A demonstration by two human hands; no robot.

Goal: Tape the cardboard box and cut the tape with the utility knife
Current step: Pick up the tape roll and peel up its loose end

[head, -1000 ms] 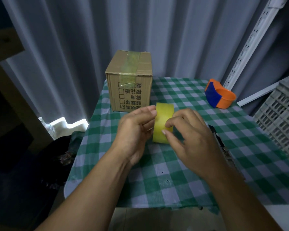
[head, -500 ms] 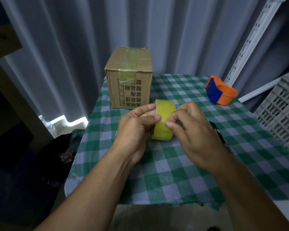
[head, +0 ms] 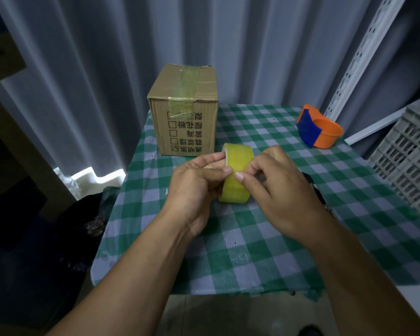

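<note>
A yellowish roll of tape (head: 238,166) stands on edge above the middle of the green checked table (head: 252,251). My left hand (head: 194,187) grips its left side, thumb on the outer face. My right hand (head: 274,190) holds the right side, and its thumb presses the tape's face beside my left thumb. A cardboard box (head: 183,111) with printed characters and a tape strip over its top stands at the table's back left. A dark tool (head: 313,187), likely the utility knife, lies mostly hidden behind my right hand.
An orange and blue tape dispenser (head: 319,128) sits at the back right of the table. A grey plastic crate (head: 407,156) stands to the right, a white slotted rail (head: 359,52) behind it. Grey curtains hang behind; dark clutter lies on the floor at left.
Both hands have turned the roll slightly and brought their thumbs together on its outer face. The view has tilted a little lower; the box and dispenser have stayed put.
</note>
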